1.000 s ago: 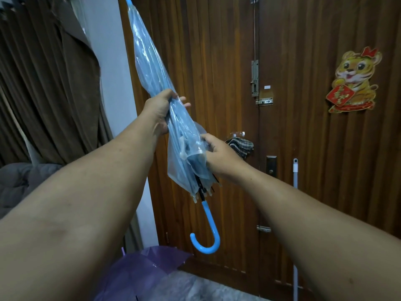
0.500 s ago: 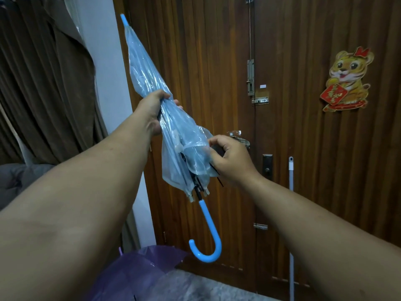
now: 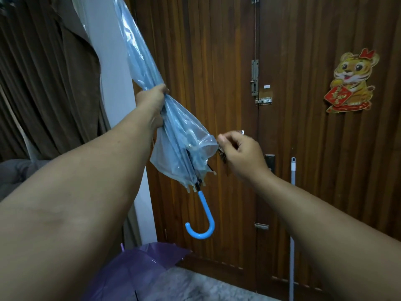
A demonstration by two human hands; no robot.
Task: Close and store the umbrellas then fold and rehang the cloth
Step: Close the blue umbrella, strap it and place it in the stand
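Held closed umbrella (image 3: 173, 135) slanting before door (image 3: 217, 61), handle (image 3: 202, 222) hanging below left hand (image 3: 152, 101), right hand (image 3: 240, 153) right of grip, second umbrella (image 3: 138, 270) on floor beneath, pole (image 3: 293, 213) far right.

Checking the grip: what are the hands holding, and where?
Left hand grips the blue umbrella mid-canopy; right hand pinches its loose canopy edge.
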